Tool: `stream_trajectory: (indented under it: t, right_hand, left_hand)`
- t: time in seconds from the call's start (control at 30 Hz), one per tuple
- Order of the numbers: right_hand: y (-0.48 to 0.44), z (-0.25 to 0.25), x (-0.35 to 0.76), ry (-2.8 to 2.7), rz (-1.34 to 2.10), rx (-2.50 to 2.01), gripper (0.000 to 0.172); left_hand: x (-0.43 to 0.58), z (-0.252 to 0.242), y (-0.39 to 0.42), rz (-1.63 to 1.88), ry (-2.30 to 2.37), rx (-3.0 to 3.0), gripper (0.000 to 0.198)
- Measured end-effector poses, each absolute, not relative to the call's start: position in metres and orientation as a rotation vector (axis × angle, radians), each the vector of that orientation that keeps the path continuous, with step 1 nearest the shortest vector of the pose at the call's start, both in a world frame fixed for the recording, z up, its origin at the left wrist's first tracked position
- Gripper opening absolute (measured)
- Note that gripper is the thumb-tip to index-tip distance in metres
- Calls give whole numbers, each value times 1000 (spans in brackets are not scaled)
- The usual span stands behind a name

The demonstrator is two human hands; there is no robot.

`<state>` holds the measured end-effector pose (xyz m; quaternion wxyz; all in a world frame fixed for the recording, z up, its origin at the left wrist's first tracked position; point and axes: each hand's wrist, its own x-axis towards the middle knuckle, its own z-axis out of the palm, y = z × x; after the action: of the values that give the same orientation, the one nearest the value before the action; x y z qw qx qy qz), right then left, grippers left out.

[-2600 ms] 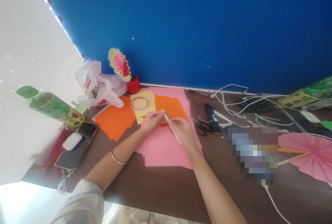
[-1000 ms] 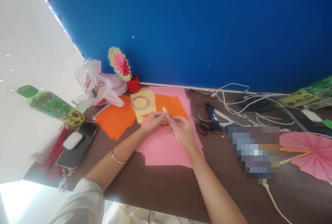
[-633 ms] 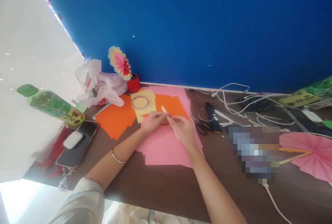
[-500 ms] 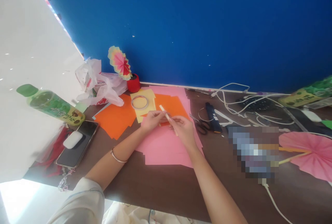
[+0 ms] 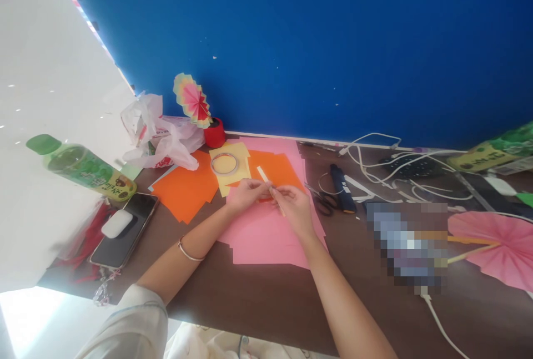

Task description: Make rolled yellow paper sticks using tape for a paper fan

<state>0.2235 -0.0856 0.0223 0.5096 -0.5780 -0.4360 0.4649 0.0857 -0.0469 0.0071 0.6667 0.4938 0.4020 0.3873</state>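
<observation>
Both my hands meet over a stack of pink paper sheets (image 5: 266,237) on a dark brown table (image 5: 258,298). My left hand (image 5: 244,193) and my right hand (image 5: 293,208) pinch a thin pale stick (image 5: 263,173) that slants up and to the left between them. A small orange-red piece shows just under my fingers; what it is I cannot tell. Orange sheets (image 5: 185,192) and a yellow sheet (image 5: 233,167) with a clear tape ring (image 5: 224,163) on it lie just beyond my hands.
A green drink bottle (image 5: 79,167), a phone (image 5: 125,231) with a white case on it, a plastic bag (image 5: 158,137) and a small folded-paper umbrella (image 5: 192,101) in a red tape roll stand left. Scissors (image 5: 322,201), a dark glue gun (image 5: 340,187), white cables (image 5: 383,167) and a pink paper fan (image 5: 495,248) lie right.
The stick has slid up and to the left through my fingers, so less of it shows below my right hand. My arms have hardly moved.
</observation>
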Motion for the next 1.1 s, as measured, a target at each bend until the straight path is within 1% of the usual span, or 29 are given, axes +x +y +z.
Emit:
stream_trajectory:
  t: [0.2, 0.4, 0.6, 0.83, 1.1]
  right_hand:
    - [-86, 22, 223, -1046, 1138, -1397, 37]
    - [-87, 23, 224, -1071, 1124, -1414, 38]
    - [-87, 25, 225, -1083, 1125, -1406, 34]
    - [-86, 24, 224, -1096, 1102, -1417, 38]
    - [-87, 25, 225, -1080, 1130, -1416, 40]
  left_hand:
    - [85, 9, -48, 883, 931, 1147, 38]
    - [87, 2, -44, 934, 925, 1059, 42]
    - [88, 6, -44, 965, 826, 946, 43]
    - [86, 7, -46, 916, 890, 1086, 42]
    - [86, 3, -44, 917, 814, 1034, 42]
